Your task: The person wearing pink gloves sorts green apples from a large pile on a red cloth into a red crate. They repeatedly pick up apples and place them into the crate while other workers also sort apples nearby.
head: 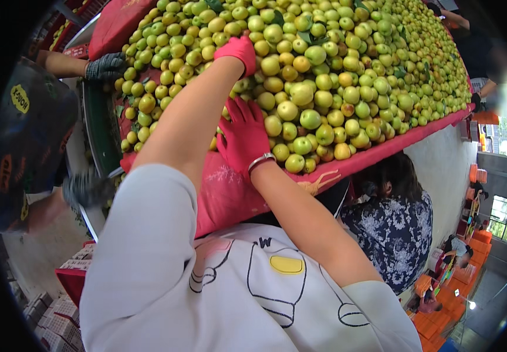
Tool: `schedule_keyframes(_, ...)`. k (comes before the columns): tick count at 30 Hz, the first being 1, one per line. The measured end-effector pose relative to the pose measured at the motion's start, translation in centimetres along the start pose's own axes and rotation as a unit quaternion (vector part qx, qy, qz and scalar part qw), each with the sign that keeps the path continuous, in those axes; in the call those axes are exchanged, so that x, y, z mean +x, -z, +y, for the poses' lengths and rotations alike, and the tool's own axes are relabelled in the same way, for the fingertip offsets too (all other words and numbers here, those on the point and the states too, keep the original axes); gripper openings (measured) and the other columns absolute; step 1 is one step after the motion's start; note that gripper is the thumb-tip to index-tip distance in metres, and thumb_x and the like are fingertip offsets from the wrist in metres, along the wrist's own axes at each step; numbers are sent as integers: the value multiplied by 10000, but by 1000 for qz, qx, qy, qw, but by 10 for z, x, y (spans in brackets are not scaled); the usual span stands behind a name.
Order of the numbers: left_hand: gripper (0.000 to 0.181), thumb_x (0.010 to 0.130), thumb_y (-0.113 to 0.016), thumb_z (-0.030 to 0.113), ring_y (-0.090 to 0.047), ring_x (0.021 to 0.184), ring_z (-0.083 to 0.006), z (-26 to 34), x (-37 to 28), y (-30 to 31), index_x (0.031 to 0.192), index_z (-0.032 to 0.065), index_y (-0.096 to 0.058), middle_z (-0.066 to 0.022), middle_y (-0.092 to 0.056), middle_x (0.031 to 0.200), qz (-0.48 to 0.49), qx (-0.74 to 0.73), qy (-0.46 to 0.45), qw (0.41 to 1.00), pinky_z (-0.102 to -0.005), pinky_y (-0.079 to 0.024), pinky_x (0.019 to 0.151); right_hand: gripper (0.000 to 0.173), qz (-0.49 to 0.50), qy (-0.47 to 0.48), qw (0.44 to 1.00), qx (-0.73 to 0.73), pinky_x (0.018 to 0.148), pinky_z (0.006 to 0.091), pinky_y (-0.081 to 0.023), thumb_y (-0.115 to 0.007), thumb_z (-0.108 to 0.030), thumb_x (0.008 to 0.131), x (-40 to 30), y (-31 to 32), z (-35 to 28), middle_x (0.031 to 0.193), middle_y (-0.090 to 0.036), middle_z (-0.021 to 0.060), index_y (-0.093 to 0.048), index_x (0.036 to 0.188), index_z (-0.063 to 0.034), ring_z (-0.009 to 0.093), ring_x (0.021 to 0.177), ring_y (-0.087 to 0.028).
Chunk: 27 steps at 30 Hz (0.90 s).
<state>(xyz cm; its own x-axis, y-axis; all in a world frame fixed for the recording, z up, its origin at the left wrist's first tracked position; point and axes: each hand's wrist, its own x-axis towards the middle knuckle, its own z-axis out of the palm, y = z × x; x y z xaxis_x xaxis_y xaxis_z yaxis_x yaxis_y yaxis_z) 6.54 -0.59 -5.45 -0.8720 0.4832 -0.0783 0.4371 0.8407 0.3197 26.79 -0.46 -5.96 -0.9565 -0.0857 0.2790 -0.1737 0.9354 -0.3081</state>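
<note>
Before me a broad heap of small yellow-green fruits point(319, 88), jujubes by their look, covers a sorting table with a padded red cloth rim point(231, 189). My left hand point(238, 53), in a pink-red glove, reaches far into the heap. Its fingers are curled down among the fruits and partly hidden, so whether they grip one cannot be told. Closer to the rim lies my right hand point(244, 136), gloved alike, with a metal band point(261, 161) at the wrist. Its fingers are spread, touching fruits at the heap's near side, and nothing is held.
At left, a co-worker's grey-gloved hand point(106, 66) touches the heap's edge beside a green conveyor belt point(101, 127); their other glove point(87, 189) is blurred. A person in a floral top point(390, 233) sits close on my right. Crates point(57, 321) stand lower left.
</note>
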Motion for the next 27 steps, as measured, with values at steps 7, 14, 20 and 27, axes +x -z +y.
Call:
schedule_keyframes(7, 547, 792, -741, 308, -638, 1031, -329, -23, -21, -10, 1275, 154, -534, -190, -639, 1123, 92, -373, -37, 923, -405, -520, 875, 459, 39, -15, 997, 57, 1130, 507, -230, -648, -187, 718, -3, -4, 4, 1394, -453, 170, -621, 1176, -165, 359, 1313, -371)
schedule_keyframes(14, 419, 805, -683, 453, -641, 916, -358, 68, -96, 14, 1175, 276, -591, -111, -534, 1164, 49, -52, -210, 975, -441, -544, 712, 441, 31, -118, 827, 549, 1154, 491, -205, -507, -306, 873, -19, -83, 17, 1488, -374, 122, -556, 1291, -174, 304, 1374, -326)
schedule_keyframes(20, 539, 713, -751, 479, -637, 906, -344, 97, -106, 7, 1151, 203, -599, -151, -548, 1113, 16, -64, -154, 986, -443, -541, 729, 538, -55, 4, 998, -26, 1181, 497, -131, -374, -423, 954, -14, -31, 16, 1557, -239, 156, -400, 1454, -225, 353, 1443, -201)
schedule_keyframes(27, 504, 720, -748, 193, -610, 967, -370, 81, -100, -1, 1195, 187, -578, -158, -575, 1130, 62, -238, -104, 964, -421, -522, 806, 523, -19, -7, 997, 79, 1156, 457, -226, -399, -371, 960, -9, -32, 12, 1525, -305, 158, -403, 1437, -157, 313, 1402, -294)
